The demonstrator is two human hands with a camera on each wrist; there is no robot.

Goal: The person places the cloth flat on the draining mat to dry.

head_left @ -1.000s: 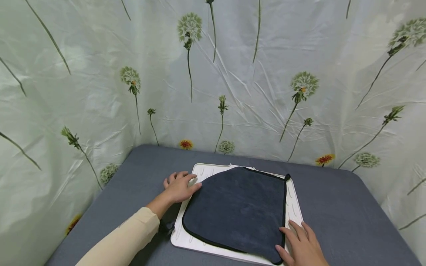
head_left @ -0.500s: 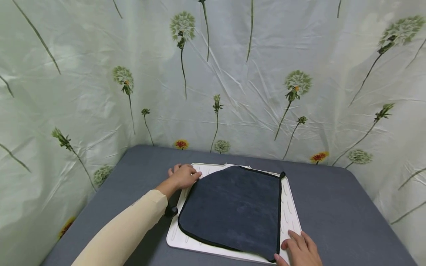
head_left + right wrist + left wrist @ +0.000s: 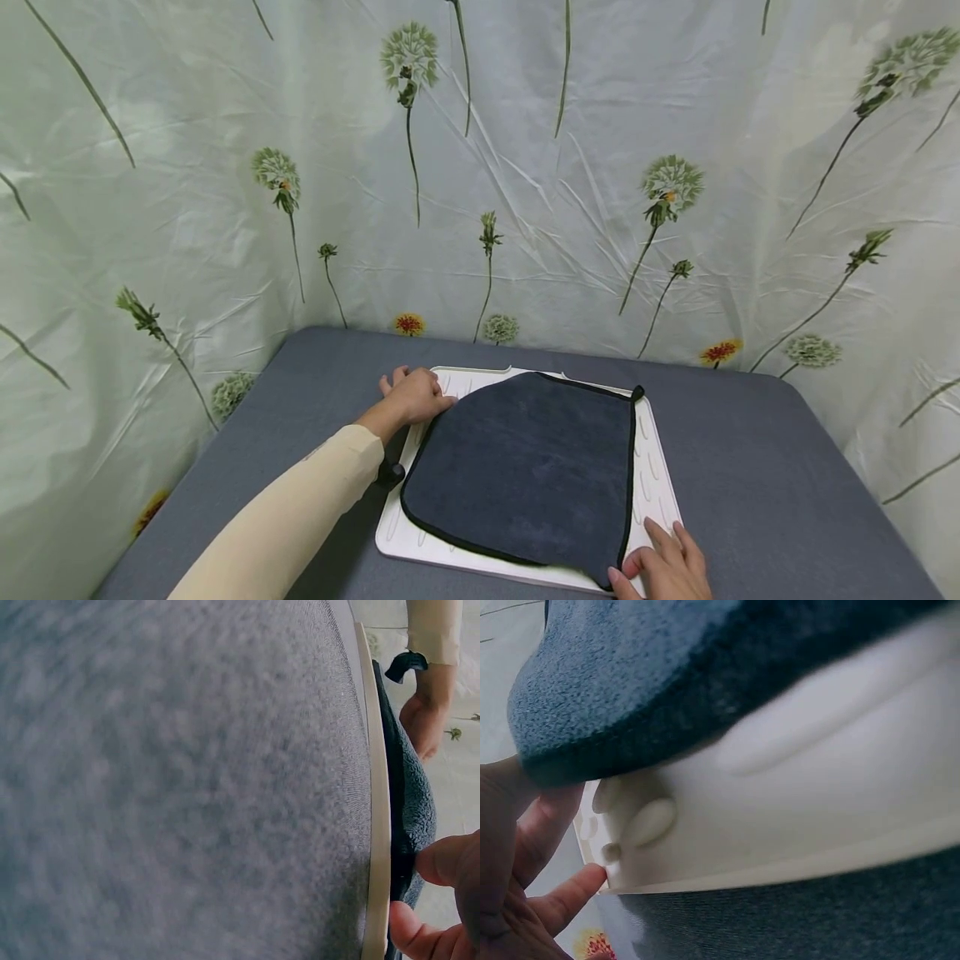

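Observation:
A dark blue cloth (image 3: 525, 467) with black edging lies over a white ribbed tray (image 3: 393, 533), its far left part slanting inward. At the cloth's far left edge my left hand (image 3: 412, 396) pinches it with curled fingers; in the left wrist view the cloth's edge (image 3: 622, 742) is raised above the tray, and one finger touches the tray's rim. My right hand (image 3: 667, 567) pinches the near right corner between thumb and curled index finger, beside the tray's right rim. In the right wrist view the right thumb (image 3: 450, 862) presses on the cloth.
The tray stands on a grey fabric-covered table (image 3: 765, 467). Behind and to the left hangs a pale curtain (image 3: 525, 167) printed with dandelions. A small black loop (image 3: 637, 392) sticks out at the cloth's far right corner. Grey surface extends on both sides of the tray.
My left hand's spread fingers have curled in at the cloth's far left edge. My right hand has shifted to the near right corner, its index finger now bent. The cloth has barely moved.

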